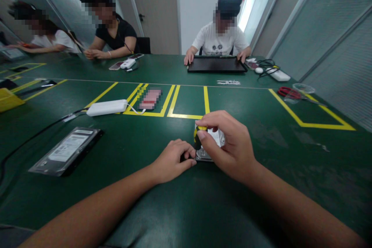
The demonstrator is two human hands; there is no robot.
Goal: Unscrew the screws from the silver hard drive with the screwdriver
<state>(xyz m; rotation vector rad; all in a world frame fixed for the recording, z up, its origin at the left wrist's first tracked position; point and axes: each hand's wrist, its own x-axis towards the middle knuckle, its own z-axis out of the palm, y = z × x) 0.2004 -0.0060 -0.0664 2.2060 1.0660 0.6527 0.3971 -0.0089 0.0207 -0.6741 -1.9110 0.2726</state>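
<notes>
A silver hard drive (205, 155) lies on the green table in front of me, partly covered by my right hand. My right hand (232, 145) is closed around the yellow and black handle of a screwdriver (197, 139), held upright over the drive's near left corner. The screwdriver's tip is too small to make out. Beside it, my left hand (176, 159) has curled fingers, with thumb and fingertips gripping the left edge of the drive. Further left rests another hard drive (69, 147), label side up, apart from both hands.
A white power strip (107, 107) with a black cable and a pink phone (151, 99) lie beyond my left hand. Red-handled scissors (289, 92) are at the right. Across the table a person (219, 38) holds a black tray (216, 64); two other people sit further left.
</notes>
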